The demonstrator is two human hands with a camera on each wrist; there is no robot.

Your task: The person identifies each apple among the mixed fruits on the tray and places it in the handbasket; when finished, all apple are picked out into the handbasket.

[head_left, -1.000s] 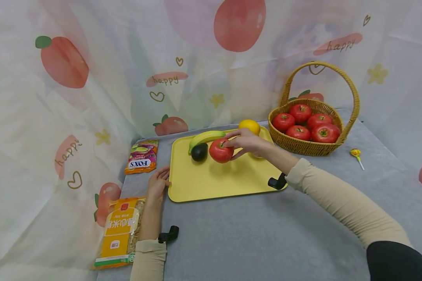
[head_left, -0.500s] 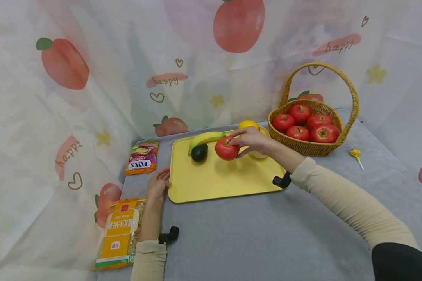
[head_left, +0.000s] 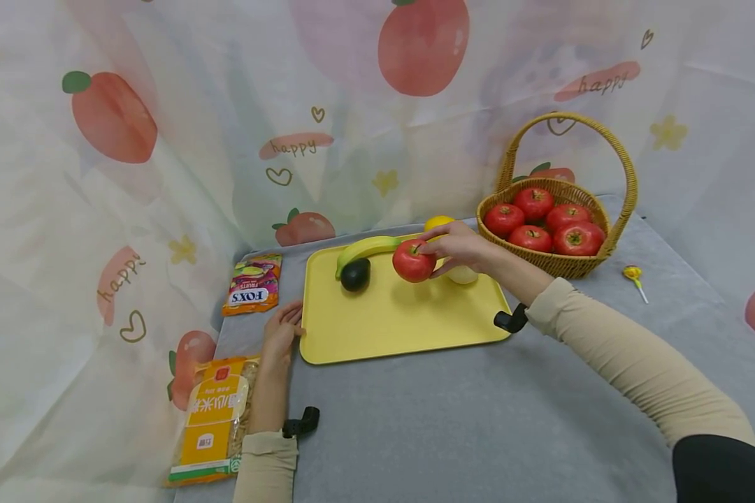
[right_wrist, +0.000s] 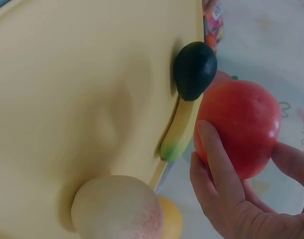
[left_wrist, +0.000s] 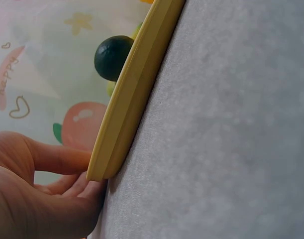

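Note:
My right hand [head_left: 464, 248] holds a red apple [head_left: 413, 261] above the yellow tray [head_left: 377, 321], fingers and thumb around its sides. In the right wrist view the apple [right_wrist: 241, 129] is apart from the tray surface. On the tray, a dark green avocado [head_left: 355, 275] lies against a banana [head_left: 370, 246]. A pale peach [right_wrist: 117, 209] is under my right hand, and a yellow lemon-like fruit [head_left: 438, 222] is partly hidden behind it. My left hand [head_left: 281, 332] pinches the tray's left edge; the left wrist view shows the thumb at the rim [left_wrist: 123, 99].
A wicker basket [head_left: 541, 263] with several red apples stands at the back right, a lollipop [head_left: 633, 276] to its right. Left of the tray lie a candy bag [head_left: 252, 283] and an orange-yellow food packet [head_left: 210, 419]. A printed curtain [head_left: 226, 105] hangs behind the grey table.
My right hand has moved to the right and slightly back with the apple, away from the avocado. The left hand stays at the tray's edge.

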